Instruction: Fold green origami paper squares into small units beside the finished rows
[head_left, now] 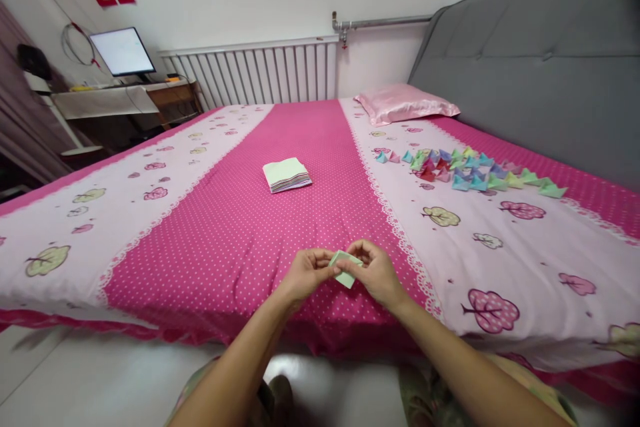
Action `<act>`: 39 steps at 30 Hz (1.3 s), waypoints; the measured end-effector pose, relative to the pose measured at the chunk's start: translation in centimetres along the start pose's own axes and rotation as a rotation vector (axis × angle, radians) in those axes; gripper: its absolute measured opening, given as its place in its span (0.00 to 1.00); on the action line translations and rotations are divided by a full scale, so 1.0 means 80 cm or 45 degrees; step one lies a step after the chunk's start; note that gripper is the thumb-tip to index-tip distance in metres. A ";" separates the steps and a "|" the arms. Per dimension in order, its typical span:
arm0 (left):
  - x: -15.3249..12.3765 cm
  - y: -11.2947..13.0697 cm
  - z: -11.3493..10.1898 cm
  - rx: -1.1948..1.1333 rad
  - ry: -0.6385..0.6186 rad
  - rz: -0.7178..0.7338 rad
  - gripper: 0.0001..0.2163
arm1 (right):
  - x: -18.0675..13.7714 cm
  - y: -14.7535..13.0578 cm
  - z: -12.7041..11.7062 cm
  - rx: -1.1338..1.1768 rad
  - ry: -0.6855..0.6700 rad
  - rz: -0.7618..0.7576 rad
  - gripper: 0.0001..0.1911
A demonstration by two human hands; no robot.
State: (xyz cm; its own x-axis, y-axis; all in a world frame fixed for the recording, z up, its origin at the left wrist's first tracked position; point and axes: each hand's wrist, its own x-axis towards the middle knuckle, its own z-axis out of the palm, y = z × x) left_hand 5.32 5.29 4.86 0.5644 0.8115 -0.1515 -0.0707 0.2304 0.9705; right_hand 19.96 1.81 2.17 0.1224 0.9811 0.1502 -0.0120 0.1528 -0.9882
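Both my hands meet over the near edge of the bed, pinching a small pale green folded paper (pixel 345 268) between them. My left hand (pixel 306 273) grips its left side with fingers curled. My right hand (pixel 376 271) grips its right side, fingers bent over the top. A stack of square paper sheets (pixel 287 175) lies on the pink dotted strip of the bedspread (pixel 240 240) farther back. A cluster of several folded paper pieces (pixel 467 170) in blue, green, pink and red lies to the right.
A pink pillow (pixel 405 103) rests by the grey headboard (pixel 530 67). A white radiator (pixel 260 73) runs along the far wall. At the far left stands a desk (pixel 125 97) bearing a monitor (pixel 123 51). My knees show below, on the pale floor.
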 end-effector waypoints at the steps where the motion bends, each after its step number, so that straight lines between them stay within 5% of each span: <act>1: 0.000 0.001 0.001 0.008 -0.010 0.005 0.12 | 0.000 0.001 -0.001 0.023 -0.007 0.019 0.15; 10: 0.004 -0.003 0.008 -0.010 0.235 0.276 0.16 | 0.004 -0.005 -0.004 0.221 0.073 0.135 0.17; 18: 0.001 -0.016 0.006 0.304 0.391 0.399 0.17 | 0.004 -0.004 0.000 0.290 0.119 0.147 0.15; 39: -0.002 -0.003 0.009 0.448 0.395 0.448 0.09 | -0.001 -0.003 0.002 0.110 0.098 0.028 0.15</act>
State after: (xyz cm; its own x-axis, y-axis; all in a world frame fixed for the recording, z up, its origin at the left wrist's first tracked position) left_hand 5.88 4.71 4.79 0.2858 0.9383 0.1946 0.0972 -0.2304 0.9682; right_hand 19.78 1.70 2.42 0.1973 0.9727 0.1222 -0.1008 0.1441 -0.9844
